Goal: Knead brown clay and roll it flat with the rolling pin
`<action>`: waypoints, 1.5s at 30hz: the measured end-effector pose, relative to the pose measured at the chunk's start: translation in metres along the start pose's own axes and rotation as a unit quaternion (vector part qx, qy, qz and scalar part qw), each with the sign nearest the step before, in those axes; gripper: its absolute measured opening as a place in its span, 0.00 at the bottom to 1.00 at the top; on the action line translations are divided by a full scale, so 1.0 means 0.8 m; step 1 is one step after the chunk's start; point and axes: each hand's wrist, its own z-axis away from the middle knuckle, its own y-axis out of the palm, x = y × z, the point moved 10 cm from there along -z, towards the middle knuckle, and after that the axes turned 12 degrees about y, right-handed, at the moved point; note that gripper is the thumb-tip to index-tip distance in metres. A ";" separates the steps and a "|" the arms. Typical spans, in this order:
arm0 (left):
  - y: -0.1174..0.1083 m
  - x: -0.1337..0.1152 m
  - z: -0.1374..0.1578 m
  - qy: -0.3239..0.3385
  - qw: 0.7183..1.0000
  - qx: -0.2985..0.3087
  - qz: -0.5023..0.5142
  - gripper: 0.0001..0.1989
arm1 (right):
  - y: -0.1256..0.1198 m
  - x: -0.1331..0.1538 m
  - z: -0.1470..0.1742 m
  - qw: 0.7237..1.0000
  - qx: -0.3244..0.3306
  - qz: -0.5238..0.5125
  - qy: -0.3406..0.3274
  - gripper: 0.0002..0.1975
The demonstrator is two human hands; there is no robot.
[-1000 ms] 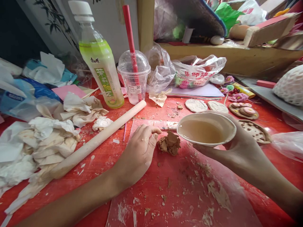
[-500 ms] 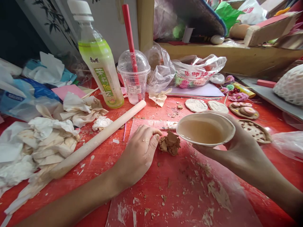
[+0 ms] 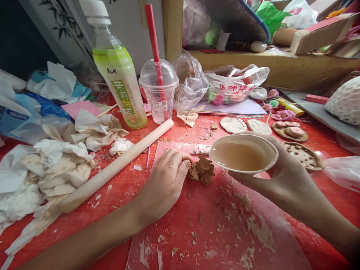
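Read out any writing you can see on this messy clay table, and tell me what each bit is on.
"茉莉柚茶": green label of the drink bottle.
Small dark logo above it: too small to read.
Red characters on the plastic bag: blurred, not surely readable.
Sticker on the domed cup: too small.
Blue tissue pack: white print, blurred.

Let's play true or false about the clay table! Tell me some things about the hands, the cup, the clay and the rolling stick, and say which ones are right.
1. The right hand holds a cup of cloudy water. True.
2. The cup stands on the table. False: it is held up in the air beside the clay lump.
3. The left hand rests next to the brown clay lump. True.
4. The left hand grips the wooden rolling pin. False: the pin lies on the red table, untouched.
5. The plastic cup has a blue straw. False: the straw is red.
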 end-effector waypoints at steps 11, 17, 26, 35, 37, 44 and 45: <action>0.001 0.001 0.000 -0.006 1.000 0.003 0.007 0.11 | 0.000 0.000 0.001 1.000 0.005 0.010 -0.011 0.28; 0.001 0.001 0.001 -0.002 1.000 0.004 0.004 0.11 | -0.001 0.001 0.001 1.000 0.000 0.013 -0.017 0.28; 0.001 0.002 -0.001 0.000 1.000 0.001 -0.002 0.11 | -0.001 0.002 0.001 1.000 -0.001 0.023 -0.018 0.28; 0.001 0.001 0.001 0.001 1.000 0.000 -0.004 0.11 | 0.000 0.004 0.001 0.999 -0.001 0.028 -0.026 0.28; 0.001 0.002 0.000 0.001 1.000 0.000 -0.004 0.11 | -0.001 0.005 0.001 0.999 -0.002 0.029 -0.026 0.28; 0.001 0.003 0.001 -0.006 1.000 0.002 0.000 0.10 | -0.001 0.002 0.001 0.999 -0.006 0.030 -0.023 0.29; 0.000 0.002 0.001 -0.005 1.000 0.000 0.000 0.10 | -0.001 0.002 0.001 0.999 -0.007 0.026 -0.023 0.29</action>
